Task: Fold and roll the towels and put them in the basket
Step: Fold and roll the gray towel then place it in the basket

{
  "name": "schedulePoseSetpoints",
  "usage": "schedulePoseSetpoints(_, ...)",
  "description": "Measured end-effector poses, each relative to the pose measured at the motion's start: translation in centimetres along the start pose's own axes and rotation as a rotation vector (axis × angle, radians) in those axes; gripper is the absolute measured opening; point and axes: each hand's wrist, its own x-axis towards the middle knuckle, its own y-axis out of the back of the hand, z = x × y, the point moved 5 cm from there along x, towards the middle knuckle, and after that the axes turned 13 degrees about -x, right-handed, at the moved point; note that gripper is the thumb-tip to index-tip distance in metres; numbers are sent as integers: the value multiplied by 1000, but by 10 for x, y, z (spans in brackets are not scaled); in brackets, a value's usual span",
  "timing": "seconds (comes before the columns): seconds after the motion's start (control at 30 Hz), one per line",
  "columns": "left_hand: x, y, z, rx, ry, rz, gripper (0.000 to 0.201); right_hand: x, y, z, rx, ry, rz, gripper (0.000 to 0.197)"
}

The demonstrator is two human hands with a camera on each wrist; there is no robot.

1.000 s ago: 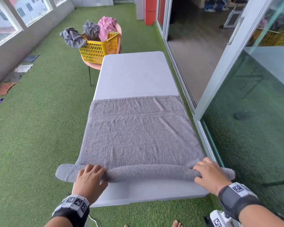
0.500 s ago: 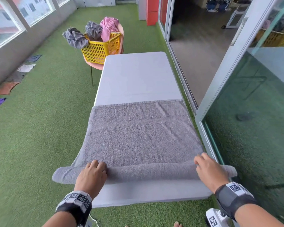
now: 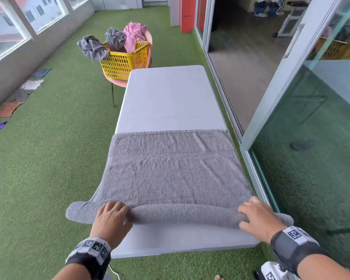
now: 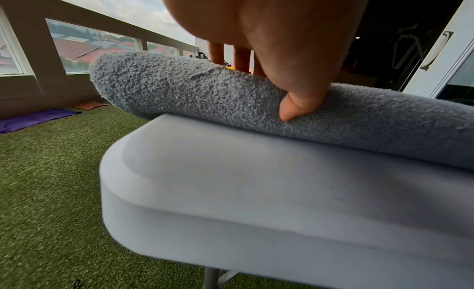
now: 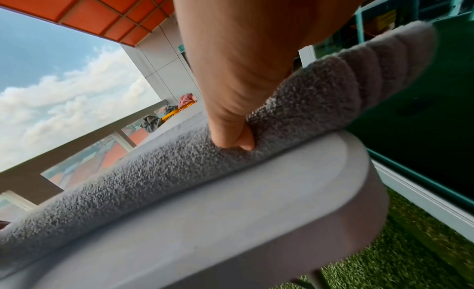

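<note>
1. Both forearms reach forward and down, each wrist wrapped in a dark band with black-and-white markers.
2. The left hand [image 3: 111, 220] lies palm-down, fingers curled over the top of the rolled towel edge [image 3: 182, 216], thumb [image 4: 300, 102] pressing into its near side.
3. The right hand [image 3: 258, 216] mirrors that grip, thumb [image 5: 231, 131] dug into the roll near its right end.

No legible text, brand, number or sign anywhere in the three views. Only markings: black-and-white square code patterns on the left wristband [image 3: 93, 245] and right wristband [image 3: 295, 233], plus one more on a white device [image 3: 270, 275] at the bottom edge — machine tags, not readable as words. A small green plate on the far wall in the right wrist view — too blurred to read.
</note>
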Motion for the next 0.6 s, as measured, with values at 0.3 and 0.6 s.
schedulePoseSetpoints(0.3, -9, -3, 0, 14, 36, 7, 28, 9, 2, 3, 126, -59, -13, 26)
schedulePoseSetpoints(0.6, 0, 5, 5, -117, 122, 6, 19, 9, 5, 4, 163, -194, 271, 17)
